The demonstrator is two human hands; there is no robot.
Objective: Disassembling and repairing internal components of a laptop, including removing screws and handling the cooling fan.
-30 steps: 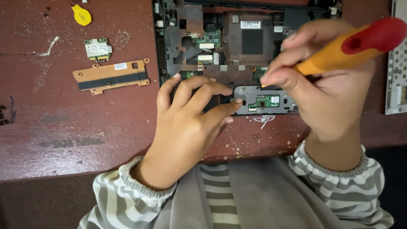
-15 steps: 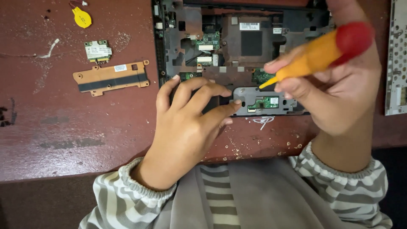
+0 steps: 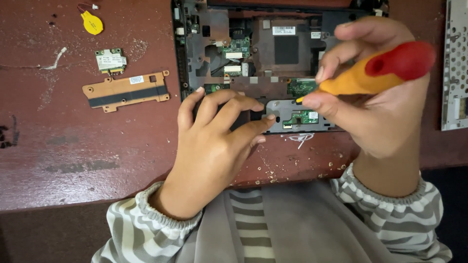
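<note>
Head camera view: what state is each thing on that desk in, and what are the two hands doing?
Laptop base: cover off, circuit boards exposed.
Left hand: pressing down on the laptop's front edge, holding nothing.
Right hand: closed around the screwdriver.
Screwdriver: tilted, tip down at the grey touchpad bracket.
Small green card: removed, flat on the table.
Copper-coloured plate: removed, lying flat.
Yellow coin cell: loose on the table.

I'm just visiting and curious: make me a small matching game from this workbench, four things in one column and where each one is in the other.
Things:
1. screwdriver
2. yellow coin cell
3. copper bracket
4. opened laptop base

Places:
A. far left corner of the table
B. under both hands
C. in the right hand
D. flat on the table, just left of the left hand

Pairs: 1-C, 2-A, 3-D, 4-B
</note>
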